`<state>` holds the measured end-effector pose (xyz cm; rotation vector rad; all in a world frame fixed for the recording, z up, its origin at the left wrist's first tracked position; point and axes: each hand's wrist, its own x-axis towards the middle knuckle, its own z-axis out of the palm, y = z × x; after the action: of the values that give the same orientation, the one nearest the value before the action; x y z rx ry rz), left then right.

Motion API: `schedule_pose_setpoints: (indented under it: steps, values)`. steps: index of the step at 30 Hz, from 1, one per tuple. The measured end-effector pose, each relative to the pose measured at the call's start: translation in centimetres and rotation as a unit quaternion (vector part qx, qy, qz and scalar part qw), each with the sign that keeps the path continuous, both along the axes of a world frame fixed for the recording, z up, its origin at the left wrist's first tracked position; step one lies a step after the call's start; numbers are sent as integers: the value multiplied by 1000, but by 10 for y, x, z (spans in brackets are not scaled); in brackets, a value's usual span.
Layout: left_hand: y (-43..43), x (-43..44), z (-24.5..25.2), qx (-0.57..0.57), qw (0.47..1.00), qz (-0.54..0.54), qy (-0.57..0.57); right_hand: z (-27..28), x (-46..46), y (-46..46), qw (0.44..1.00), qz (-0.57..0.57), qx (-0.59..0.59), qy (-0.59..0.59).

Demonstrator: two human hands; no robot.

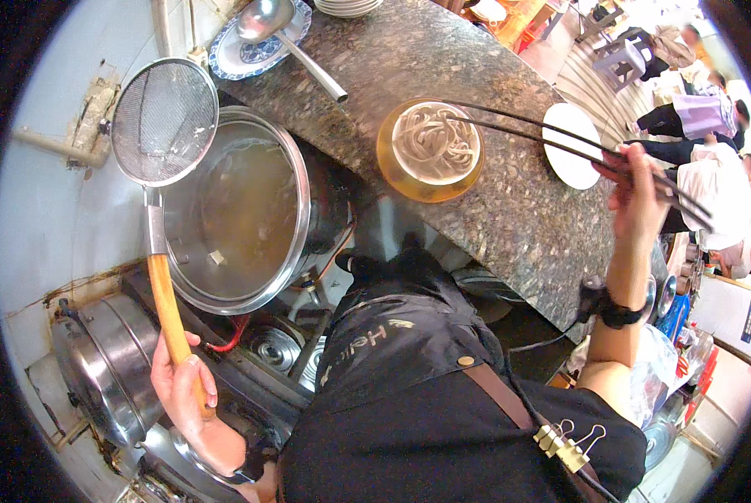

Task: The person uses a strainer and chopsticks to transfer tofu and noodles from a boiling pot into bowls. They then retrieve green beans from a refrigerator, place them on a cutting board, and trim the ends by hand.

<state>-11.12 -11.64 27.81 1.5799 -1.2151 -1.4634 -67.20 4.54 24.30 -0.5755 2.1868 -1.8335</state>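
My left hand [186, 383] grips the wooden handle of a round wire-mesh strainer [164, 119], whose basket hangs over the left rim of a large steel pot [243, 214] of cloudy liquid. A small pale piece floats in the pot. In my right hand [639, 188] is a pair of long dark chopsticks [532, 132]. Their tips reach the noodles [435, 141] in a white-lined bowl [400, 179] with an amber outer rim, on the speckled stone counter [501, 220]. A white oval dish [573, 148] lies under the chopsticks, nearer my right hand.
A steel ladle [306, 63] rests on a blue-and-white plate [227, 60] at the counter's far left, beside stacked white plates [350, 6]. A lidded steel pot [108, 364] stands at lower left near the stove. Several people sit or stand beyond the counter at upper right.
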Motion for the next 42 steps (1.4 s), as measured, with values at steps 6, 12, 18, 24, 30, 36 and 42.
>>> schedule_pose_setpoints:
  steps: [6,12,18,24,30,36,42]
  values:
    - [13,31,-21,54,997,50,-1,89,16,-22,989,23,-32,140]
    - [9,73,-32,101,990,73,-71,45,86,-111,982,71,-156,82]
    - [-18,102,-65,151,980,78,-106,-50,194,-210,935,352,24,-38]
    - [-60,102,-137,253,956,22,-149,-159,269,-296,901,418,92,69]
    - [-66,91,-190,294,930,-45,-216,-222,300,-324,860,406,210,226]
    - [-77,80,-209,400,914,-37,-55,-249,326,-327,845,398,284,216]
    - [-85,67,-231,451,885,20,115,-225,305,-323,913,374,148,-60]
